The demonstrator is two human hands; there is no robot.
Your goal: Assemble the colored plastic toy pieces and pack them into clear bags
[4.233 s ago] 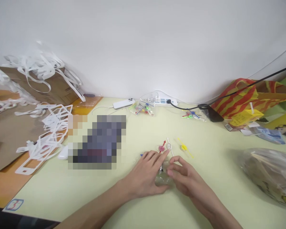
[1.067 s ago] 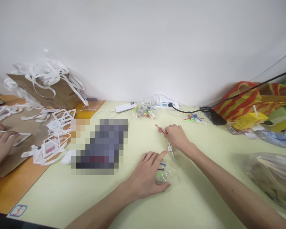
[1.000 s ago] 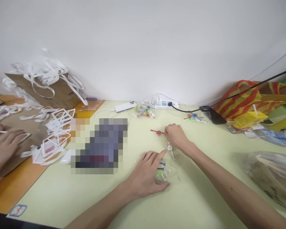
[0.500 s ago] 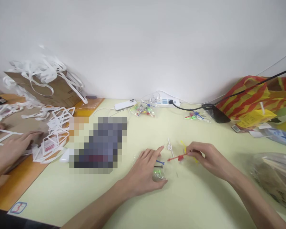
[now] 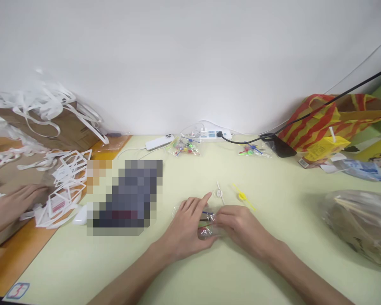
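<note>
No text, brand or number can be read at this resolution. A small white label (image 5: 17, 291) with a blue border and a red mark sits at the near left corner of the table (image 5: 273, 262); the mark cannot be read as a character. A yellow carton (image 5: 323, 149) at the far right carries dark print, too small to read, and a white barcode tag (image 5: 304, 163) lies just beside it, its digits unreadable. A blue-printed packet (image 5: 358, 170) further right shows lettering that is blurred. The white power strip (image 5: 211, 134) at the far edge has blue panels without readable markings. A pixelated block (image 5: 123, 197) at centre left hides whatever lies there.
</note>
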